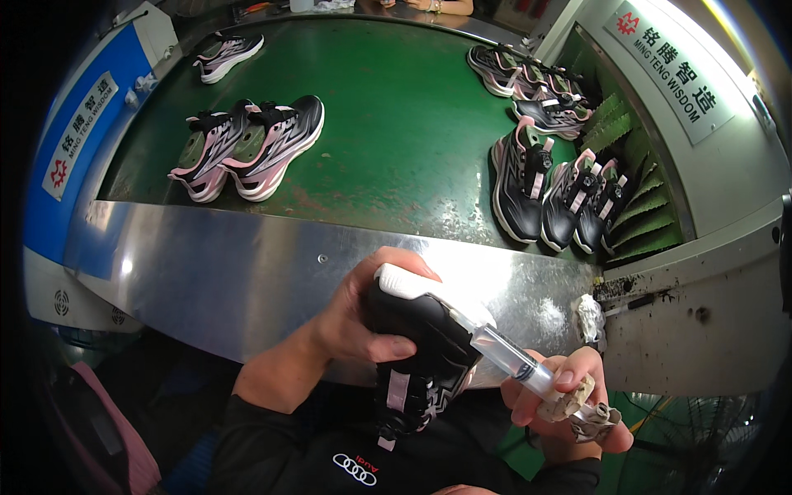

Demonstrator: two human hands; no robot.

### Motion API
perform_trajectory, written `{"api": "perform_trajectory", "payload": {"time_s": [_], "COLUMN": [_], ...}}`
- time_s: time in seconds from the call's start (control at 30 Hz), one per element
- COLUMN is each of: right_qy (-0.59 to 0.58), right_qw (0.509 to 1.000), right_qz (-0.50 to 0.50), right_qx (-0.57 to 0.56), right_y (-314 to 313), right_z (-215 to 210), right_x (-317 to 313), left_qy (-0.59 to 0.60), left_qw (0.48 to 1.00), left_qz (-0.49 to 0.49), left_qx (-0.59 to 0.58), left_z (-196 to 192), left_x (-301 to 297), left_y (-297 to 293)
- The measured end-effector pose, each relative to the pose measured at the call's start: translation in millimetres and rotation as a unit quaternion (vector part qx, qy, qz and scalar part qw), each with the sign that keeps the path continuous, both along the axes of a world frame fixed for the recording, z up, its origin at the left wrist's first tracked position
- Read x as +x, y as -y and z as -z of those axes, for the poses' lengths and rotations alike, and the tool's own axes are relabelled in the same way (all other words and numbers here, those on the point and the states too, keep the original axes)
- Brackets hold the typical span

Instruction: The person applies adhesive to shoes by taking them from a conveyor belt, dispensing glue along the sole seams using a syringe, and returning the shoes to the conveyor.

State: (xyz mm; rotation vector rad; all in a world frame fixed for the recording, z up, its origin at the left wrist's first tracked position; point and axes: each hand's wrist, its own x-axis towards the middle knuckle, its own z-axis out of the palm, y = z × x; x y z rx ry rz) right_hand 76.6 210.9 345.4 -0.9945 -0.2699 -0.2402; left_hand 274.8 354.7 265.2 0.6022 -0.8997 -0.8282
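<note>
My left hand (pixel 355 322) is wrapped round a black sneaker (pixel 417 326) with a white sole and pink trim, tilted over the metal ledge. Its thumb presses on the black upper. In my right hand (pixel 577 371) is a transparent plastic syringe (pixel 505 353). The syringe's front end lies at the sneaker's edge, where sole and upper meet; whether the tip touches is too small to tell. Around the syringe's rear end, by my right fingers, sits a crumpled beige wad (pixel 569 402), perhaps cloth or paper.
Beyond the metal ledge (pixel 206 256) lies a green conveyor belt (pixel 396 124). Black-and-pink sneakers (pixel 285 148) stand on its left, several more sneakers (pixel 520 181) on its right beside green flaps (pixel 652 206). A white wad (pixel 587 318) rests near the right housing. Another person's hand (pixel 433 5) shows at the far end.
</note>
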Motion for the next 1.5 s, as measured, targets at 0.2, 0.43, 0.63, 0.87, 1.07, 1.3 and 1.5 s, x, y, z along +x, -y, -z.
{"api": "perform_trajectory", "payload": {"time_s": [0.2, 0.43, 0.63, 0.87, 1.07, 1.3, 1.5], "right_qy": [0.004, 0.020, 0.000, 0.010, 0.002, -0.035, -0.054], "right_qw": [1.000, 1.000, 0.999, 0.999, 0.998, 0.997, 0.996], "right_qz": [0.010, 0.021, 0.032, 0.033, 0.038, 0.021, 0.031], "right_qx": [-0.010, 0.005, 0.037, 0.038, 0.050, 0.064, 0.056], "right_y": [1.9, 4.2, 4.2, 10.2, 11.2, 5.5, -4.8], "right_z": [6.8, 22.4, 36.8, 56.2, 69.8, 82.9, 88.9], "right_x": [-3.4, -7.8, -15.1, -16.8, -22.3, -45.5, -66.5], "left_qy": [-0.008, -0.019, -0.118, -0.191, -0.231, -0.282, -0.317], "left_qw": [0.999, 0.990, 0.987, 0.973, 0.964, 0.949, 0.941], "left_qz": [-0.029, -0.100, -0.061, -0.044, -0.046, -0.037, -0.022], "left_qx": [0.031, 0.096, 0.092, 0.120, 0.127, 0.133, 0.113], "left_z": [3.2, 1.1, 8.3, 1.6, 3.5, 9.7, 16.3], "left_x": [3.5, 3.6, 9.9, 17.0, 16.3, 17.9, 24.0], "left_y": [-1.5, -1.7, -1.0, 7.3, 14.7, 13.8, 7.1]}}
